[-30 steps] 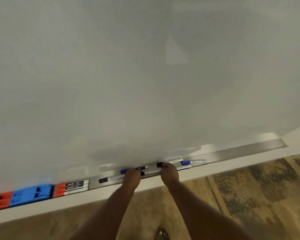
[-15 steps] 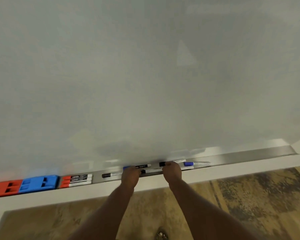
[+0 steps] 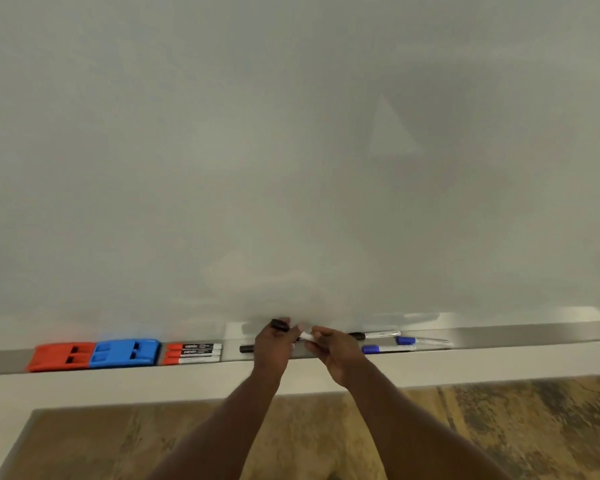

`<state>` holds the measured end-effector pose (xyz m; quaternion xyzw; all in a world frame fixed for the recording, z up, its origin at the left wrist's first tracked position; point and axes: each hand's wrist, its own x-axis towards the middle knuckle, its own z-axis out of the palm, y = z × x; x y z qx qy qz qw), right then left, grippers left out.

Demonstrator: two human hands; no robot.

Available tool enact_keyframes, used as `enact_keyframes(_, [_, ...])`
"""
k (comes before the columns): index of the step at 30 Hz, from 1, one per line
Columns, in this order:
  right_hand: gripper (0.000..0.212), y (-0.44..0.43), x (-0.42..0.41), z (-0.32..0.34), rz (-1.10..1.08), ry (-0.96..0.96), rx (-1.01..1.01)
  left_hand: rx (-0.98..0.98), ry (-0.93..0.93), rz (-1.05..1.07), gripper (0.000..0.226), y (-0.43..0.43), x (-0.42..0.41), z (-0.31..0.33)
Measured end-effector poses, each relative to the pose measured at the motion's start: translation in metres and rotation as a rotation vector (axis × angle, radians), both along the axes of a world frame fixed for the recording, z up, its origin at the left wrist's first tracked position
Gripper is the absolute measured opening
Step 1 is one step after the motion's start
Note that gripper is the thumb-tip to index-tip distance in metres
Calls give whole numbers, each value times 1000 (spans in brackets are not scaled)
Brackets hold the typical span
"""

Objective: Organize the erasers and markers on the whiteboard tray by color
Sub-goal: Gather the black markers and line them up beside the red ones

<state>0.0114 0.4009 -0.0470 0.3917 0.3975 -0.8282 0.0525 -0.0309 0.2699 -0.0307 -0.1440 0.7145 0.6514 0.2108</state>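
Note:
Both hands meet over the metal tray (image 3: 534, 336) under the whiteboard. My left hand (image 3: 274, 348) grips a black-capped marker (image 3: 280, 324), its cap sticking up. My right hand (image 3: 336, 351) pinches the white barrel end (image 3: 305, 336) of what looks like the same marker. On the tray lie a red eraser (image 3: 59, 356), a blue eraser (image 3: 125, 352), three red-capped markers (image 3: 193, 353), another black-capped marker (image 3: 247, 348) partly behind my left hand, a black marker (image 3: 374, 335) and two blue-capped markers (image 3: 371, 349) (image 3: 406, 340) to the right.
The whiteboard (image 3: 291, 150) fills the upper view. Below the tray is a white wall strip (image 3: 118, 386) and a worn brown floor (image 3: 499, 427). The tray's right stretch holds nothing past the blue markers.
Both hands have lifted from the tray with a black marker between them. The blue marker near my left hand now lies to the right with the other blue one. The camera shifted.

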Motion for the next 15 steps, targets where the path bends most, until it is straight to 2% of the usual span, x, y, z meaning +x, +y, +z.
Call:
enact_keyframes(5, [35, -38, -18, 16, 189, 150, -57, -219, 166, -119, 23, -17, -4, 13])
enact_keyframes(11, [23, -64, -35, 15, 228, 138, 20, -335, 302, -168, 29, -54, -18, 17])
enact_keyframes(15, [22, -84, -43, 13, 215, 53, 103, -370, 298, -188, 27, -74, -24, 15])
